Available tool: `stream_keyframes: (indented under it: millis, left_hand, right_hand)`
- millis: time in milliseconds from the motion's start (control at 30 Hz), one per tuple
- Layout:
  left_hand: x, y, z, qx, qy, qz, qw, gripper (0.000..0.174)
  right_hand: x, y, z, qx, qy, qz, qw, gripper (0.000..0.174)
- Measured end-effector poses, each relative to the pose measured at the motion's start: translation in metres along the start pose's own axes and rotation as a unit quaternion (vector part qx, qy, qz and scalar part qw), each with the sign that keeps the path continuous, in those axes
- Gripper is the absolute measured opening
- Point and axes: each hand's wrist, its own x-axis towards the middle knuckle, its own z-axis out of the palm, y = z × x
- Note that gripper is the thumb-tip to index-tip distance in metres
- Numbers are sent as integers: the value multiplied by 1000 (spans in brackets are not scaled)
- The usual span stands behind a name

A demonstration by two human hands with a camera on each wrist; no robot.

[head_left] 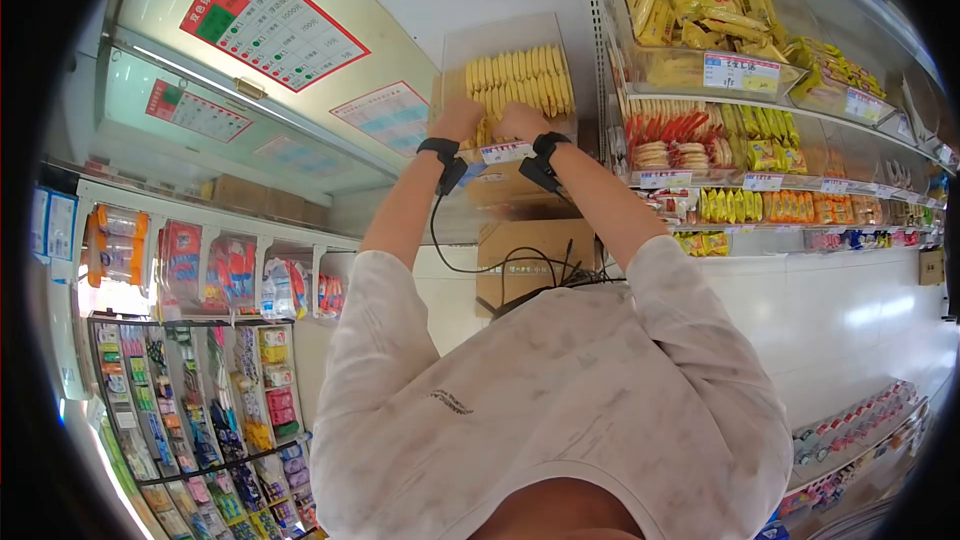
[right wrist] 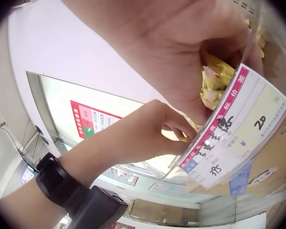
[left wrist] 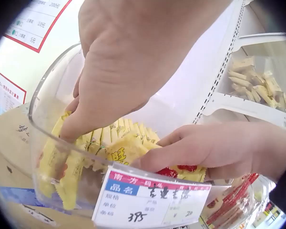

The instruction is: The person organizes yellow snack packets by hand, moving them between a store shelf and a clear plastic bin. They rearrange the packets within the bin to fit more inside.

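Note:
A clear plastic bin [head_left: 448, 60] holds rows of upright yellow snack packets [head_left: 520, 80]. Both hands reach in over its front wall, side by side. My left hand [left wrist: 114, 81] pinches a yellow packet [left wrist: 62, 157] at the bin's left corner, thumb and fingers over its top. To the right, my right hand [left wrist: 219, 148] grips yellow wrapped packets [right wrist: 214, 83] just behind the front wall, its fingers curled around them and partly hidden. In the head view the left hand [head_left: 458, 120] and right hand [head_left: 522, 123] mostly cover the front packets. A price label [left wrist: 150, 198] hangs on the bin's front.
Shelves of bagged snacks [head_left: 720, 140] stand close on the right. On the left is a glass-fronted cabinet [head_left: 300, 0] with a red-bordered chart [head_left: 275, 20]. Hanging goods [head_left: 200, 410] fill a rack at lower left. A cardboard box [head_left: 535, 250] and cable [head_left: 435, 230] sit below the bin.

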Motion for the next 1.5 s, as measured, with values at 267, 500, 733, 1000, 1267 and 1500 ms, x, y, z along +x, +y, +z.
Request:
stream_keyframes:
  millis: [267,500,733,1000,1267,1500]
  left_hand:
    - [-2,4,5,-7,25,-14,1000,9]
    - [2,16,9,20,-73,-60,995,15]
    - [-8,18,6,0,24,-60,998,14]
    - [-27,13,-6,68,-7,20,997,11]
    - [-31,20,-1,95,-71,1,993,13]
    - [-28,28,-18,36,13,-2,999,11]
  right_hand:
    - [29,2,29,-16,-58,23,998,40]
    - [29,5,19,9,-85,9,996,43]
    - [22,12,17,44,-30,10,999,43]
    - [7,17,27,45,25,0,999,38]
    - [-1,8,25,27,29,17,999,38]
    - [24,28,34,77,44,-76,993,43]
